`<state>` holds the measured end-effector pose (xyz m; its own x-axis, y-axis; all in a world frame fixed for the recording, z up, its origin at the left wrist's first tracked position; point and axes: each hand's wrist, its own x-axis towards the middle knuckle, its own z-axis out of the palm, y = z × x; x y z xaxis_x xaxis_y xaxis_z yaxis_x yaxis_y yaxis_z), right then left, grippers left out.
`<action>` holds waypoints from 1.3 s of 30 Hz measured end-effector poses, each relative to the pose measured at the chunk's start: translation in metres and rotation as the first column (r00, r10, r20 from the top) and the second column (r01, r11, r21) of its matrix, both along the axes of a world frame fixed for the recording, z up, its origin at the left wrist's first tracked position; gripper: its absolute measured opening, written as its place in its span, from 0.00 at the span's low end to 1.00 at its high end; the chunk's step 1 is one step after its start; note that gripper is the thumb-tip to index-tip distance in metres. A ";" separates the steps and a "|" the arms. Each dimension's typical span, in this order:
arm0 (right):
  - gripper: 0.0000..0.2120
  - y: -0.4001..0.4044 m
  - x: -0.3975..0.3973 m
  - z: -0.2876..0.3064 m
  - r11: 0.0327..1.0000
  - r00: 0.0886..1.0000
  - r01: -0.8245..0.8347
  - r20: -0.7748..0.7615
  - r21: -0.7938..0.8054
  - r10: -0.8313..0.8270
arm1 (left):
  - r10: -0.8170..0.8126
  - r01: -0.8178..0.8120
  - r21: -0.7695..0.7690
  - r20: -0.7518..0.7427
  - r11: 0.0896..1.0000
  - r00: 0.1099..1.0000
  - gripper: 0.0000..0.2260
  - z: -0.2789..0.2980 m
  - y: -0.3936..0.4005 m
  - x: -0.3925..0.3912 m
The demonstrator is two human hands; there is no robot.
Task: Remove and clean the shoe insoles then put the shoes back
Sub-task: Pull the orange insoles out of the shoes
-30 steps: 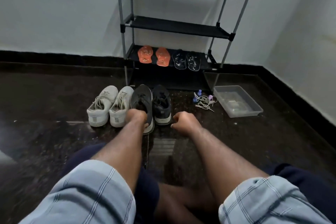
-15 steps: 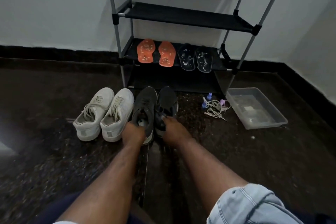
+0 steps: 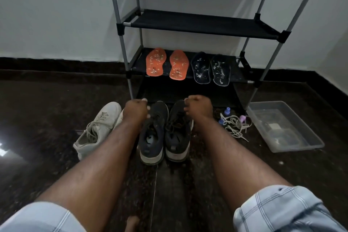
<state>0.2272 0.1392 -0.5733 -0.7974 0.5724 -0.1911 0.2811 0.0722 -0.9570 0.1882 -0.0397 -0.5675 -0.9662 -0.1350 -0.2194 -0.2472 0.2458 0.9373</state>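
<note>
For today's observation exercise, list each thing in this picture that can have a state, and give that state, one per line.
Left hand: fingers curled, at the left black shoe's toe; grip unclear.
Right hand: fingers curled, at the right black shoe's toe; grip unclear.
Black shoes: side by side on the floor, laced.
White shoe: on the floor, laced.
Orange insoles: out, on the lowest shelf, speckled.
Dark insoles: out, same shelf, speckled.
Clear tray: open-topped, on the floor.
Loose laces: tangled on the floor.
</note>
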 end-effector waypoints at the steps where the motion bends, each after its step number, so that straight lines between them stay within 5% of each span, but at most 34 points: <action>1: 0.05 0.001 -0.011 0.006 0.998 1.000 0.015 -0.025 -0.056 -0.017 | 0.011 -0.020 0.137 0.065 0.990 0.998 0.09 0.006 0.008 -0.013; 6: 0.09 0.011 -0.069 0.015 0.970 0.991 0.079 -0.090 -0.229 -0.102 | 0.005 -0.051 0.371 0.126 0.927 0.992 0.10 0.024 0.041 -0.076; 16: 0.03 0.007 -0.114 0.008 0.857 0.966 0.143 -0.118 -0.495 -0.230 | 0.166 -0.237 0.455 0.191 0.859 0.968 0.09 0.015 0.058 -0.134; 24: 0.09 -0.006 -0.040 0.005 0.835 0.974 0.112 -0.107 -0.539 -0.200 | 0.153 -0.221 0.567 0.167 0.794 0.974 0.08 0.012 0.046 -0.037; 39: 0.12 -0.031 0.196 -0.048 0.876 0.981 0.181 0.146 -0.448 -0.129 | 0.105 -0.261 0.461 0.336 0.848 0.936 0.09 -0.055 0.019 0.207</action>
